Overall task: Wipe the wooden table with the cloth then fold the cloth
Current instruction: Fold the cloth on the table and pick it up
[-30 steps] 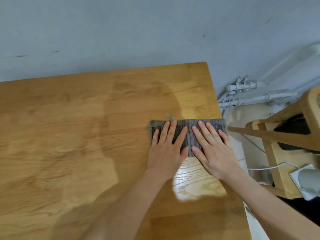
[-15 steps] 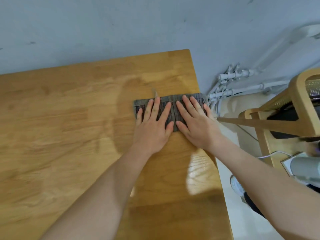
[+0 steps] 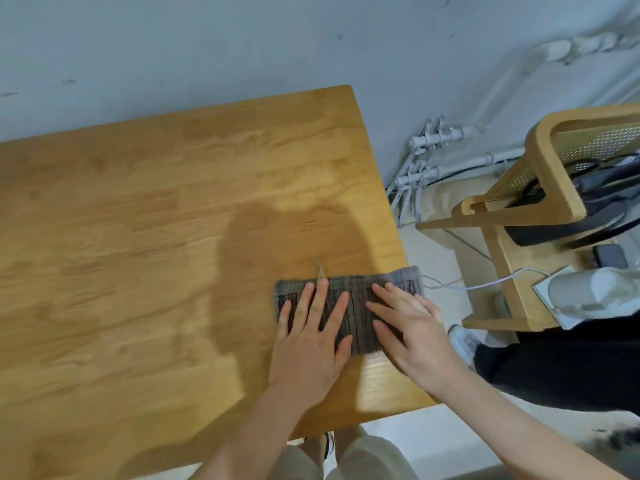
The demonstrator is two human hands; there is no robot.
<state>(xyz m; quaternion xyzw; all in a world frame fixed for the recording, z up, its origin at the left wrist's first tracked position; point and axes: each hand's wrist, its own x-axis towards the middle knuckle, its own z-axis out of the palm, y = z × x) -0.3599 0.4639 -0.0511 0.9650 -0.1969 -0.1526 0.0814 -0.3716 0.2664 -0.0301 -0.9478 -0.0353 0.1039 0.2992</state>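
A grey striped cloth (image 3: 358, 296) lies flat near the right edge of the wooden table (image 3: 138, 237), its right end hanging slightly past the edge. My left hand (image 3: 311, 334) presses flat on the cloth's left half, fingers spread. Beside it, my right hand (image 3: 412, 330) lies flat on the right half with fingers apart. Both palms cover much of the cloth. Neither hand grips it.
A grey wall (image 3: 242, 46) runs behind the table. To the right stand a wooden chair (image 3: 540, 188) with dark items on it, white pipes (image 3: 426, 161), a white cable (image 3: 485, 284) and a white device (image 3: 588, 292). My legs show below the table's near edge.
Both hands have slid the cloth toward me along the table's right edge, and its right end now overhangs the edge. The view has tilted down toward the near edge.
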